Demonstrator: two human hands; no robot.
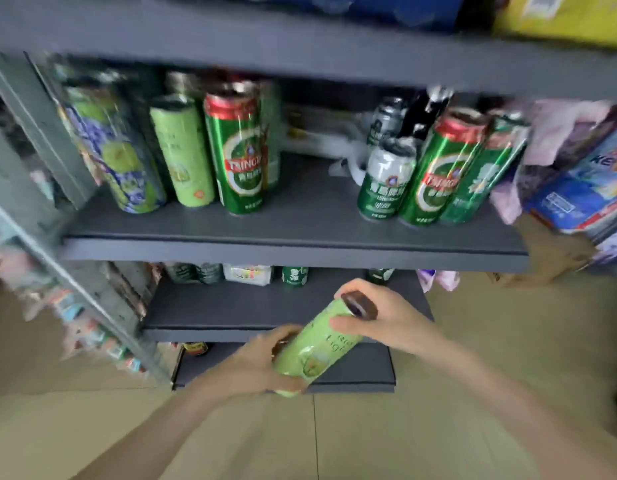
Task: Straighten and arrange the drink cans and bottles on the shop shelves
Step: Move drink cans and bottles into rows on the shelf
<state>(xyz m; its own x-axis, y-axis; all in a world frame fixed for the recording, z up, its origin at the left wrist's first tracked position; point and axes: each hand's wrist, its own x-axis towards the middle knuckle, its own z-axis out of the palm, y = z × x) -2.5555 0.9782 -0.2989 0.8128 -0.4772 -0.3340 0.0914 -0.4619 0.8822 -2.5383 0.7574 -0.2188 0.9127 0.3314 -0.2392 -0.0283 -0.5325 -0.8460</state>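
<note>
Dark grey shelving (293,249) against a beige tiled floor (438,427); whole view motion-blurred. Middle shelf, left group: tall can with a blue and green fruit print (116,150), pale green can (182,150) just beside it, then a green beer can with a red band (239,147), all upright and close together. Middle shelf, right group: short green and silver can (386,178), a second green beer can with a red band (442,168) and a further green can (483,168), touching one another and appearing to lean right in the wide-angle view. Crumpled white plastic wrap (345,157) lying between the two groups, further back. Lower shelf (231,306): several small green cans and a white package at the rear, details too blurred to read. Stacked blue packages (584,188) at the right edge. Held in front of the lower shelves, clear of all boards: a pale green bottle-shaped can with a dark cap (321,344), tilted, cap end up and to the right. Left hand (262,362) curled round its base; right hand (376,313) gripping its upper end below the cap, thumb across the green body.
</note>
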